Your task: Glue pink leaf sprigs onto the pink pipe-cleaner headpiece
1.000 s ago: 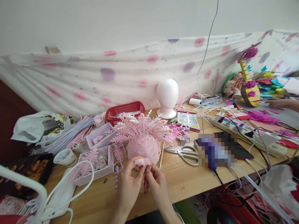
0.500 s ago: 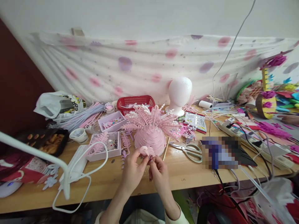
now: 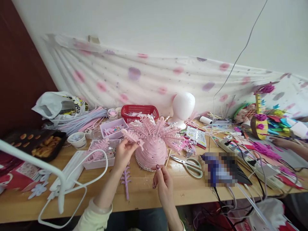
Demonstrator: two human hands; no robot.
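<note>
My left hand (image 3: 125, 154) pinches a pink fuzzy pipe-cleaner leaf (image 3: 131, 136) at the left side of a pink headdress (image 3: 151, 154). The headdress is a domed cap of wound pink strands, with a pearl trim along its lower edge and a crown of fuzzy leaves and white beads on top. In front of the cap, my right hand (image 3: 163, 183) is closed with thumb and finger together; anything between them is too small to make out. A lilac fuzzy leaf (image 3: 125, 181) lies on the table below my left hand. Scissors (image 3: 190, 166) rest to the right.
Behind stand a red basket (image 3: 139, 110) and a white foam head (image 3: 183, 106). Boxes of beads (image 3: 114, 128) and a white lamp arm (image 3: 61, 181) are at left. Right are a power strip (image 3: 250, 166), cables and another person's hand (image 3: 281, 142).
My left hand has gone up and left with the pink leaf, away from my right hand. The right hand stays low, before the cap. The view has shifted slightly.
</note>
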